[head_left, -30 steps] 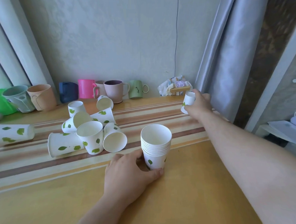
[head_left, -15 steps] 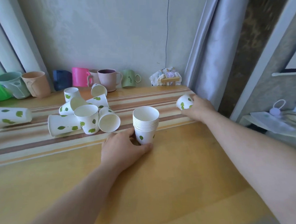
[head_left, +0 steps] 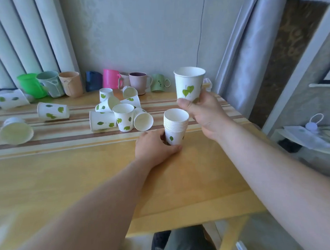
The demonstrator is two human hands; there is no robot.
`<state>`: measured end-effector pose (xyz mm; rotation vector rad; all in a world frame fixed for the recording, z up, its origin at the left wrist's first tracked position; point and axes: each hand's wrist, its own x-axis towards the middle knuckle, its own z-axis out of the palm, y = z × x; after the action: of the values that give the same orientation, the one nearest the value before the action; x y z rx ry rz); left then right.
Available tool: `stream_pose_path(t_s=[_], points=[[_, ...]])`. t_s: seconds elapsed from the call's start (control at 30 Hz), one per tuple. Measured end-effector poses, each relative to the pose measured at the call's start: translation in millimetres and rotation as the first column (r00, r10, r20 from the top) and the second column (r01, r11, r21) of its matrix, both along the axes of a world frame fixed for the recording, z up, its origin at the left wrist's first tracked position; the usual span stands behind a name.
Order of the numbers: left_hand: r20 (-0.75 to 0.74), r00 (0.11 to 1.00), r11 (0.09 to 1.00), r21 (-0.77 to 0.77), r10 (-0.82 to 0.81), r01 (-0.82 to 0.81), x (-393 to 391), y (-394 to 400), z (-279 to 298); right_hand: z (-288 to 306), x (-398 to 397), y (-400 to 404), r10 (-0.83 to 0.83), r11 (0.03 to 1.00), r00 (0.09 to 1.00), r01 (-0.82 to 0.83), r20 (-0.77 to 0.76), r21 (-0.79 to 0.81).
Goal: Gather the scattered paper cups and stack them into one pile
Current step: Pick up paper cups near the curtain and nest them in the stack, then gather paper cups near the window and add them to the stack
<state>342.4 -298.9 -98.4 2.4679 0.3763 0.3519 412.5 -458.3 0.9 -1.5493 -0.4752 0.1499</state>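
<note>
Right hand (head_left: pixel 207 116) is gripping a single paper cup (head_left: pixel 189 84), upright, mouth up, green leaf print facing cam. Thumb across the cup's lower front, other fingers wrapped behind, mostly hidden. Cup is sitting in the air above and just right of the cup stack (head_left: pixel 176 126), not touching it.

Left hand (head_left: pixel 154 146) is bracing the stack at its base: thumb along the near side, fingers curled round the far left side. Stack is standing upright on the wooden table (head_left: pixel 87 174), approx. centre, near the edge of the striped runner (head_left: pixel 67 135). Several rims are showing nested.

Loose cups are lying on the runner to the left of the stack. Cluster (head_left: pixel 120 113) of approx. six: one upright in front, rest tipped over and touching. Further left, one cup on its side (head_left: pixel 53 111), apart from the cluster; another tipped with mouth toward cam (head_left: pixel 15 131) near the left edge; one more, blurred, at far left rear (head_left: pixel 10 98).

Row of plastic mugs (head_left: pixel 95 83) is standing along the wall behind, well apart from both hands. Grey curtain (head_left: pixel 242 47) is hanging at right.
</note>
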Motion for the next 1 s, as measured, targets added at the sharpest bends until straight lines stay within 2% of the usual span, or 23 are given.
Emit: stream_pose_path(t_s=[0.07, 0.17, 0.27, 0.37, 0.43, 0.57, 0.63, 0.7, 0.9, 1.0], points=[[0.000, 1.000, 1.000, 0.004, -0.004, 0.004, -1, 0, 0, -5, -5, 14, 0.004, 0.997, 1.000, -0.002, 0.020, -0.083], [-0.014, 0.999, 0.999, -0.004, -0.034, 0.034, -1, 3, -1, -25, -8, 19, 0.014, 0.991, 0.998, -0.021, -0.055, -0.130], [-0.033, 0.998, 0.998, -0.002, -0.058, 0.058, -2, 6, 0, -44, -11, 15, 0.077, 0.996, 0.983, -0.085, -0.168, -0.036], [-0.028, 0.998, 0.998, -0.002, -0.063, 0.063, -3, 7, 2, -56, -12, 11, 0.095, 0.995, 0.975, -0.093, -0.199, 0.017], [-0.024, 0.998, 0.998, 0.004, -0.056, 0.056, -3, 6, 2, -68, -13, 10, 0.058, 0.996, 0.981, -0.069, -0.184, -0.051], [-0.080, 0.991, 0.994, 0.020, -0.110, 0.112, -13, 7, 6, -85, -24, 15, -0.066, 0.953, 0.994, 0.035, -0.091, -0.302], [-0.113, 0.981, 0.987, -0.012, -0.158, 0.158, -27, 19, 10, -87, -31, 24, -0.063, 0.947, 0.996, 0.039, -0.066, -0.320], [-0.137, 0.976, 0.986, -0.014, -0.168, 0.168, -51, 45, 15, -89, -42, 43, 0.015, 0.943, 0.999, -0.032, -0.052, -0.330], [-0.176, 0.984, 0.967, 0.254, 0.025, 0.021, -153, 182, 32, -91, -90, 145, 0.192, 0.895, 0.981, -0.166, 0.019, -0.415], [-0.101, 0.980, 0.936, 0.325, 0.174, -0.133, -201, 252, 37, -88, -109, 199, 0.275, 0.873, 0.961, -0.232, 0.039, -0.429]])
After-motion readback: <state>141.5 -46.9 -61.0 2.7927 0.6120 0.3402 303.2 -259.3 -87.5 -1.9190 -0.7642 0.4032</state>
